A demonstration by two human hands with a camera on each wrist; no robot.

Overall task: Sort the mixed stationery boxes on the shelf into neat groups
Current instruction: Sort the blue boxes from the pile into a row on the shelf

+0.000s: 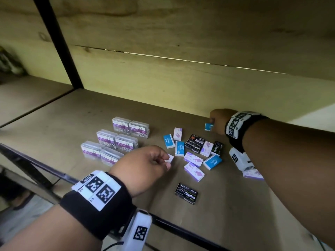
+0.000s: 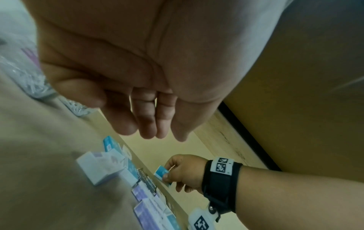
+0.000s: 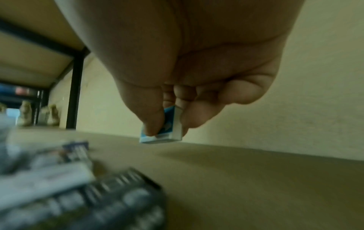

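Now for the right grip (image 1: 218,122): pinches a small blue box (image 1: 208,127), thumb on one flat side and fingers on the other. Holds it up on its short end, far back on the shelf (image 1: 72,124), near the back wall (image 1: 181,84). Hard to tell if the box bottom touches the wood or hangs just over it.

Next, the left grip (image 1: 143,163): loose and holding nothing, fingers nearly straight and pointing down. Hovers with its fingertips just beside a little white and purple box (image 1: 170,158) that lies flat on the shelf.

Between the two grips, a messy pile of staple boxes (image 1: 194,151): blue ones, purple ones and black ones, turned every which way, some touching. Closer to the front edge, one black staple box (image 1: 186,193) all alone, apart from the pile. Under the right arm, one more purple box (image 1: 252,173), partly hidden.

Left of the pile, six clear paper clip boxes (image 1: 116,142), lined up neatly in two rows, side by side.
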